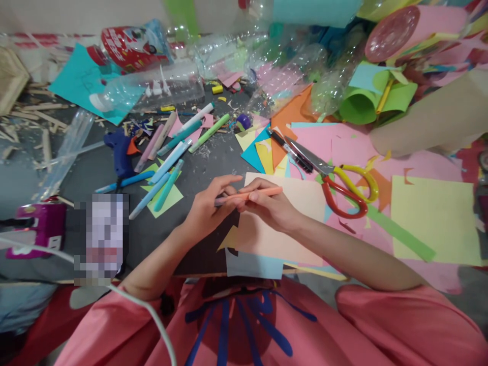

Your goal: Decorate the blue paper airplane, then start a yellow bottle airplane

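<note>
Both my hands meet over a pale peach sheet of paper (297, 203) at the table's front. Between them lies an orange marker pen (269, 193), held level. My right hand (272, 203) pinches its barrel with thumb and fingers. My left hand (213, 201) is closed round the pen's other end, with the index finger stretched out above it. Whether the cap is on is hidden by the fingers. Right of the hands, scissors (335, 185) with one red and one yellow handle rest on paper scraps, beside a black pen (292, 150).
Several markers (171, 157) and a blue glue gun (121, 152) lie to the left, near a phone (104, 236). Clear plastic bottles (163, 86) crowd the back. Pink paper (351, 147), a yellow sheet (436, 218) and a cardboard tube (430, 119) are on the right.
</note>
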{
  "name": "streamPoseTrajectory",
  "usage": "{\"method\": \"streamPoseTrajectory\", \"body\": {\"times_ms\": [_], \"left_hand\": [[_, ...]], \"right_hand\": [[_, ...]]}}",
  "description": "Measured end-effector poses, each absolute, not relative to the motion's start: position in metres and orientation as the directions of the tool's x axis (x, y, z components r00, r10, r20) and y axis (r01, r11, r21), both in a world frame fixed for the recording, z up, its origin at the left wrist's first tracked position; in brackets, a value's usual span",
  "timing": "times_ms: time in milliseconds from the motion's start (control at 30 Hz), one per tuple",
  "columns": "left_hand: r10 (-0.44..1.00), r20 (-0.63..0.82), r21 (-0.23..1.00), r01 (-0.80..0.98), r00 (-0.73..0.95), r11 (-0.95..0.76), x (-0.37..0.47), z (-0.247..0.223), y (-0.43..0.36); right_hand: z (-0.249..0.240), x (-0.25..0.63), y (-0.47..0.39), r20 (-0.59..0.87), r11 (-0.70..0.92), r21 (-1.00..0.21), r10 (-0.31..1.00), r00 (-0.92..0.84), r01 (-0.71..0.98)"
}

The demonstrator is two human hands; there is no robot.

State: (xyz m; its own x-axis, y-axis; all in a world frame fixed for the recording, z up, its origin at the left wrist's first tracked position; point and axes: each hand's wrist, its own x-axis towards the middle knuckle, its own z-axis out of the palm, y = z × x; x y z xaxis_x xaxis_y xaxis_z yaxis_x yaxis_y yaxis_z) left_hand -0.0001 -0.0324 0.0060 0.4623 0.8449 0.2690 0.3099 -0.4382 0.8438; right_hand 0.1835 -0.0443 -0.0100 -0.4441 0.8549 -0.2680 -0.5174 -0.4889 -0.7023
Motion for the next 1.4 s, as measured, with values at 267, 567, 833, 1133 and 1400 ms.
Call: {"method": "streamPoseTrajectory", "body": {"times_ms": [267, 567, 833, 1133, 1400], "left_hand": [[0.888, 0.286, 0.735, 0.512, 0.36, -0.444, -0.01, 0.016, -0.023], [0.903, 0.391, 0.518, 0.769, 0.175, -0.374, -0.047, 0.002, 0.008], [0.86, 0.435, 0.44, 0.771, 0.266, -0.461, -0.027, -0.001, -0.004], [0.855, 0.409, 0.483, 0.719, 0.318, -0.499, -0.022, -0.004, -0.006], [0.863, 0.367, 0.56, 0.658, 0.348, -0.503, -0.022, 0.002, -0.007]], "right_hand": [[-0.01, 0.187, -0.037, -0.174, -0.292, -0.938, 0.863, -0.474, -0.187], [0.027, 0.229, -0.048, -0.007, 0.491, -0.442, 0.835, -0.551, 0.75], [0.013, 0.264, -0.049, -0.063, 0.233, -0.381, 0.959, -0.277, 0.895], [0.032, 0.264, 0.009, -0.006, 0.132, -0.601, 0.986, -0.17, 0.788], [0.05, 0.263, 0.002, 0.497, 0.277, -0.307, 0.863, -0.095, 0.911]]}}
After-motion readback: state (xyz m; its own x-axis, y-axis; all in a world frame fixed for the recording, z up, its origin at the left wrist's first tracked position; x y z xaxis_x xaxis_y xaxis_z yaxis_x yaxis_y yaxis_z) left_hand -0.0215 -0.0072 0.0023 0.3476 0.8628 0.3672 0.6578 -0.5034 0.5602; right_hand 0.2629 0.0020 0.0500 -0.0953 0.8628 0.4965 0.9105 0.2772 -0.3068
